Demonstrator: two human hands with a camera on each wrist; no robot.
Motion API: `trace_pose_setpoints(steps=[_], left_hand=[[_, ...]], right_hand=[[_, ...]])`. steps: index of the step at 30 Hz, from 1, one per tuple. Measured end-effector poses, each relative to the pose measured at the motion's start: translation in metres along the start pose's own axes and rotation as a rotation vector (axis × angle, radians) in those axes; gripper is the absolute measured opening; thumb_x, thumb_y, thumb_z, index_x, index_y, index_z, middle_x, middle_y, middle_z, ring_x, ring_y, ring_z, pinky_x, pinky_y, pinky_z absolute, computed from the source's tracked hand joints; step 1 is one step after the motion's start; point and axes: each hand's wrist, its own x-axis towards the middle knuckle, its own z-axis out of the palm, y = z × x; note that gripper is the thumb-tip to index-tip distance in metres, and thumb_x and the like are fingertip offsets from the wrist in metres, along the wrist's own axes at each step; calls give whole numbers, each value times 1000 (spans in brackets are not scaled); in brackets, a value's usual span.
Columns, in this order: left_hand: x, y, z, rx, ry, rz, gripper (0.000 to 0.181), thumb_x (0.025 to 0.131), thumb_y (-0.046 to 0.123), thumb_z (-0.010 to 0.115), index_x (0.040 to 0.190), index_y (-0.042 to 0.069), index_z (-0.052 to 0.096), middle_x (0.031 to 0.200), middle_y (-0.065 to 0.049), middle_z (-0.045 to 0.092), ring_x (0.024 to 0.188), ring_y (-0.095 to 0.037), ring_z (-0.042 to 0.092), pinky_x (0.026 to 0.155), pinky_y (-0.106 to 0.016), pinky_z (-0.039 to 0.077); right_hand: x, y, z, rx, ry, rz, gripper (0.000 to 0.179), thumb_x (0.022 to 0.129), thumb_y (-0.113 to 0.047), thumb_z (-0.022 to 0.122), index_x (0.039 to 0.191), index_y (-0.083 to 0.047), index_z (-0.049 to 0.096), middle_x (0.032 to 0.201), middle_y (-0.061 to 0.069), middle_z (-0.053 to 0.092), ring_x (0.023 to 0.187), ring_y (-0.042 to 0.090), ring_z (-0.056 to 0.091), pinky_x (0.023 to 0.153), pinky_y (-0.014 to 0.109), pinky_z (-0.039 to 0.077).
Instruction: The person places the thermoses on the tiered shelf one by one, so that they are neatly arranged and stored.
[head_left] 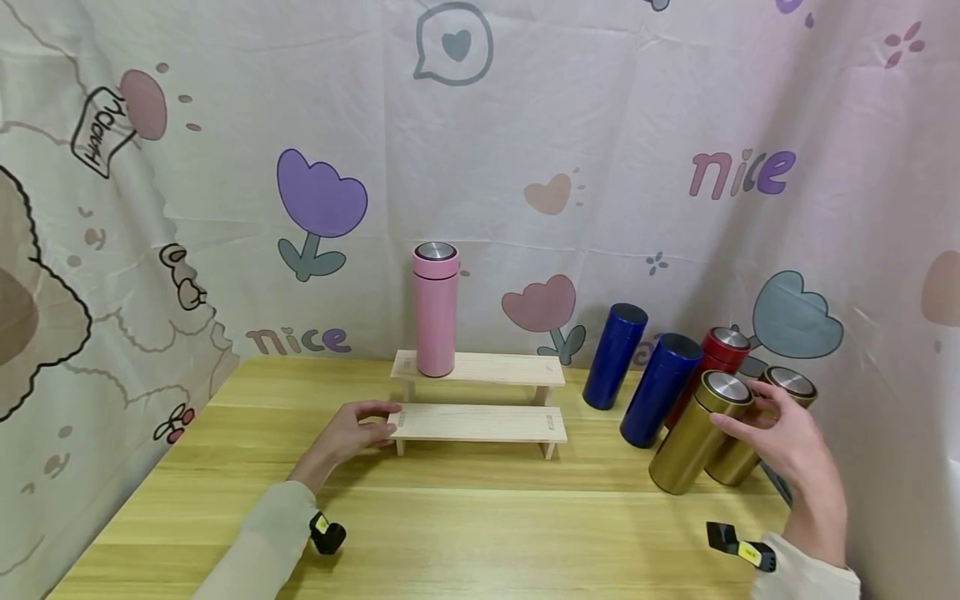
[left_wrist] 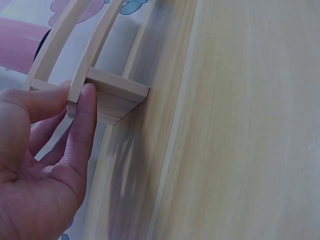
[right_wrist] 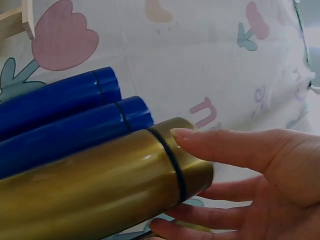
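Observation:
My left hand (head_left: 347,435) pinches the left end of the lower tier of a two-step wooden stand (head_left: 480,423); in the left wrist view the thumb is above the board (left_wrist: 80,82) and a finger below. On the upper tier's left part stands a pink thermos (head_left: 436,312) with a steel-topped lid. At the right, my right hand (head_left: 787,429) has its thumb on the lid of the front gold thermos (head_left: 693,442), with the fingers round the far side. In the right wrist view the fingertips are partly hidden behind that gold thermos (right_wrist: 100,185).
Two blue thermoses (head_left: 615,358) stand left of the gold one. A red thermos (head_left: 726,350) and a second gold thermos (head_left: 791,383) are behind it, partly covered. A printed cloth (head_left: 465,150) hangs behind the wooden table (head_left: 450,533).

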Motion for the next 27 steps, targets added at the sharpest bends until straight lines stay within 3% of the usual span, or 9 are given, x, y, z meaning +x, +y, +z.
trace_pose_setpoints(steps=[5,10,16,23,27], left_hand=[[1,1,1,12,1,-2,46,97,4,69,140,-8,57,145,-32,52,94,-12,70,85,-29,64],[2,0,0,-8,-6,-2,46,97,3,69,140,-9,57,143,-33,52,91,-12,70,85,-29,64],[2,-1,-1,-24,-4,-11,47,97,2,69,140,-10,56,144,-34,50,90,-12,70,84,-29,64],[2,5,-1,7,-18,-53,47,97,2,69,141,-9,56,145,-34,48,96,-15,71,87,-31,64],[3,6,0,23,-1,-79,46,96,2,69,140,-7,58,144,-32,50,98,-17,71,88,-32,64]], right_hand=[[6,6,5,50,-22,-27,101,97,-45,70,159,11,13,142,44,46,125,56,51,98,67,48],[12,10,10,95,-55,-20,105,97,-44,70,160,11,6,148,45,39,129,57,48,103,69,45],[15,12,15,145,-93,-5,102,96,-43,72,157,13,11,149,43,39,129,55,48,105,67,44],[19,11,17,127,-128,66,118,96,-50,70,160,10,-10,157,45,24,140,60,33,113,76,30],[19,10,18,128,-110,69,116,95,-49,71,160,10,-5,155,43,29,137,59,36,112,76,32]])
